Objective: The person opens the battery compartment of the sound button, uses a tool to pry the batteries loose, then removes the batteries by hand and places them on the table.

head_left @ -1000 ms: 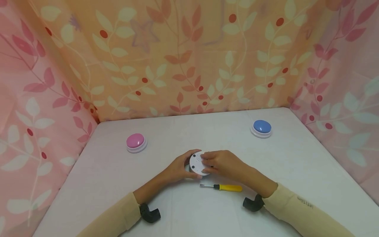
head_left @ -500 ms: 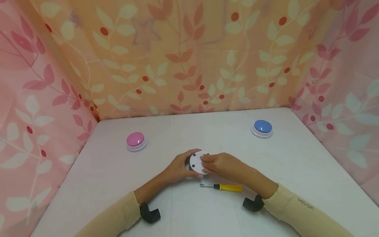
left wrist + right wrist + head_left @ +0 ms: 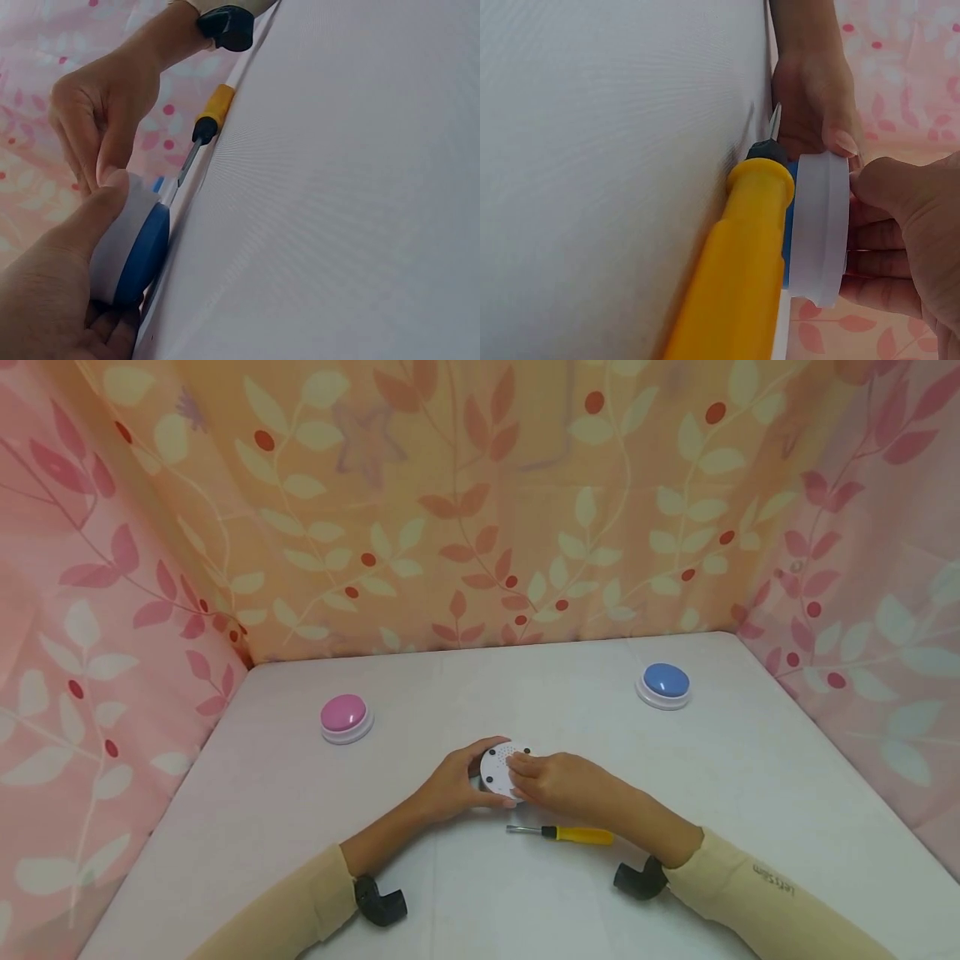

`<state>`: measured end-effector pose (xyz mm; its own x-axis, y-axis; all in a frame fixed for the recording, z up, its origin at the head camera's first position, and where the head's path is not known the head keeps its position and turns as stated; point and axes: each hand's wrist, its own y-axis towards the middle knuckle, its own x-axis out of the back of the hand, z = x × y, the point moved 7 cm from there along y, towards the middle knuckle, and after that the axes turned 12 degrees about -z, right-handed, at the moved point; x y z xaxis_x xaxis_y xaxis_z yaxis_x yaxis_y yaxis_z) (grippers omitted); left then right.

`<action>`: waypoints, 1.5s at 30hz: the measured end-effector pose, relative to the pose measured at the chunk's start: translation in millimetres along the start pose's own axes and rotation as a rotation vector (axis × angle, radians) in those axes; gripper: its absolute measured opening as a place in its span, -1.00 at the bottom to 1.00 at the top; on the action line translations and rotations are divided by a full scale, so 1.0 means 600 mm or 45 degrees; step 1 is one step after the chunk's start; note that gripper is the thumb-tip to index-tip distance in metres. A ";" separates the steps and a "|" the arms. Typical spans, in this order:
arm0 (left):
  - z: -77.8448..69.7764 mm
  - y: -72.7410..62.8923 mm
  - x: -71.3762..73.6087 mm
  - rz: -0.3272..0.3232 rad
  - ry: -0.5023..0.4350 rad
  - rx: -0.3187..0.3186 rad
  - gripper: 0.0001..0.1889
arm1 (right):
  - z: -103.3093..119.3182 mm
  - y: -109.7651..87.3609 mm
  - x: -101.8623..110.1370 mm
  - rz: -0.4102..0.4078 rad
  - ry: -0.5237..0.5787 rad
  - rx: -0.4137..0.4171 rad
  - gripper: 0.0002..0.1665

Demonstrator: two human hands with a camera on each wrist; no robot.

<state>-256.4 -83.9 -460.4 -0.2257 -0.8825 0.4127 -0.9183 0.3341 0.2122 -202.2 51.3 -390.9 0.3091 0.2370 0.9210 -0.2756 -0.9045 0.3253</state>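
Observation:
A round push button [image 3: 496, 770] is turned over, its white base with dark dots and small holes facing up. The left wrist view shows its blue dome [image 3: 146, 251] underneath, close to the table. My left hand [image 3: 453, 787] grips it by the rim, thumb on the near side and fingers around the far side. My right hand [image 3: 573, 787] has its thumb and fingertips bunched against the base; I cannot tell whether they pinch a part of it. A screwdriver [image 3: 577, 835] with a yellow handle lies just in front, its metal tip pointing left.
A pink push button [image 3: 343, 713] stands farther back on the left of the white-covered table [image 3: 450, 710]. Another push button, blue [image 3: 666, 680], stands at the back right. Leaf-patterned curtains [image 3: 465, 510] enclose the back and both sides.
My right thumb and fingers have drawn closer together on the base. The left hand's hold, the screwdriver and the other buttons look the same.

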 end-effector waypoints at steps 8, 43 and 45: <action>-0.005 -0.001 0.000 0.013 -0.030 0.016 -0.06 | -0.001 -0.005 0.007 -0.129 0.011 0.037 -0.50; -0.003 -0.003 0.001 -0.009 -0.005 -0.005 -0.01 | 0.003 0.004 -0.003 -0.025 -0.002 -0.189 -0.64; -0.004 -0.003 0.001 -0.011 -0.009 -0.007 -0.02 | 0.002 0.003 -0.006 -0.011 -0.006 -0.195 -0.60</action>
<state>-254.2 -84.4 -458.3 -0.2199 -0.8878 0.4043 -0.9185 0.3281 0.2208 -202.5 48.2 -394.1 0.3159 0.2425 0.9173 -0.4083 -0.8380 0.3621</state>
